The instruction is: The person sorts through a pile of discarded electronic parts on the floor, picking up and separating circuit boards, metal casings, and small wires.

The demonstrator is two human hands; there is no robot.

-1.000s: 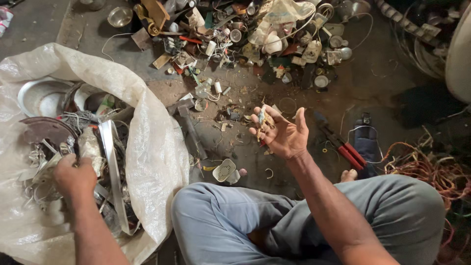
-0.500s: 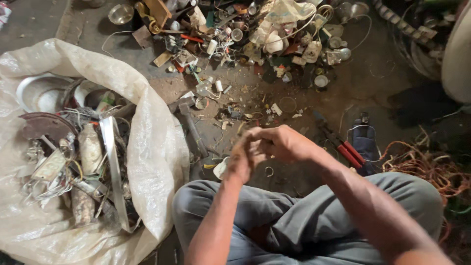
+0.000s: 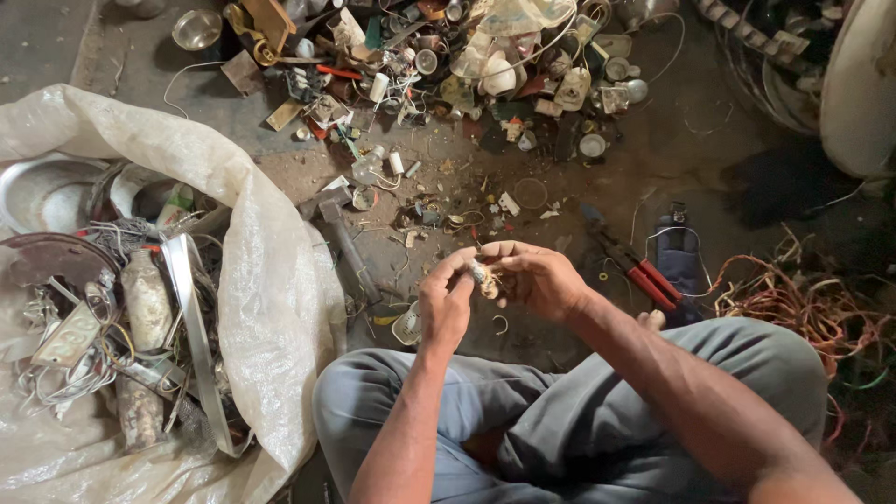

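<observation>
I sit cross-legged on a dirty floor. My left hand (image 3: 444, 301) and my right hand (image 3: 534, 277) meet in front of my knees. Both pinch one small pale scrap part (image 3: 483, 277) with a metal end, held between their fingertips. A hammer (image 3: 343, 238) lies on the floor just left of my hands. Beside my left wrist on the floor rests a small white ribbed piece (image 3: 407, 327).
A big white sack (image 3: 271, 280) at left holds metal scrap, wires and plates. A heap of broken electrical parts (image 3: 485, 65) covers the far floor. Red-handled pliers (image 3: 639, 271) and a tangle of copper wire (image 3: 803, 308) lie at right.
My left hand left the sack and came across to my right hand. My right hand, earlier raised with an open palm, has dropped and both now grip the small part.
</observation>
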